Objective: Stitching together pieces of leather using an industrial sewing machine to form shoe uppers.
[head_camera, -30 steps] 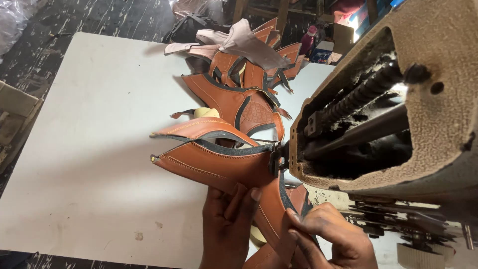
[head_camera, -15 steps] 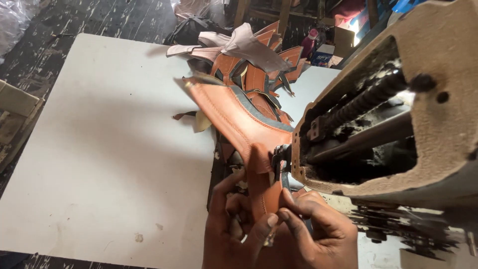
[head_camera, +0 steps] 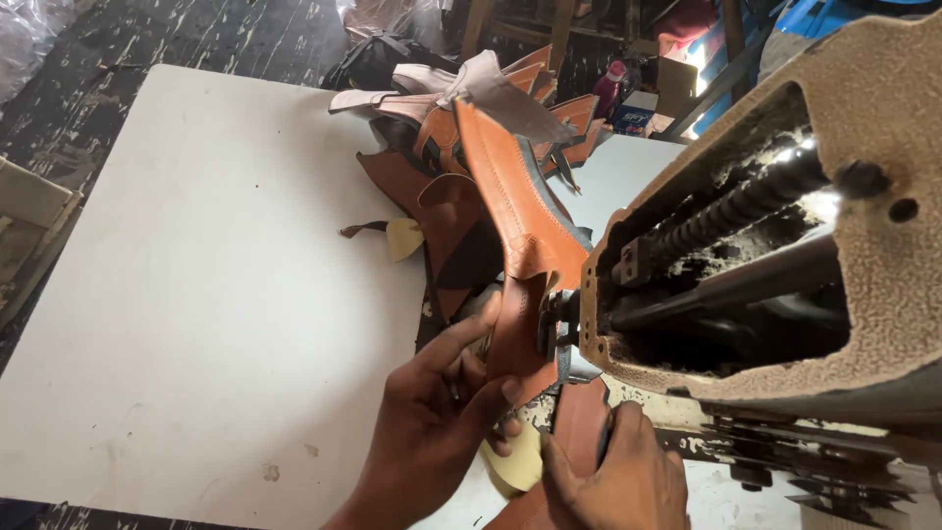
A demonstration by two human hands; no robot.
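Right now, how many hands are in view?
2. The left hand presses its fingers against the orange leather piece standing on edge at the sewing machine. The right hand grips leather low by the machine's base. No other person's hands show.

A white table (head_camera: 196, 294), scuffed and spotted near its front edge, is standing over a dark worn floor (head_camera: 147, 39). A heap of tan leather pieces (head_camera: 461, 186) is lying along its right side, with a small cream scrap (head_camera: 402, 238) beside it, and a sewing machine (head_camera: 785, 236) is sitting at the right.
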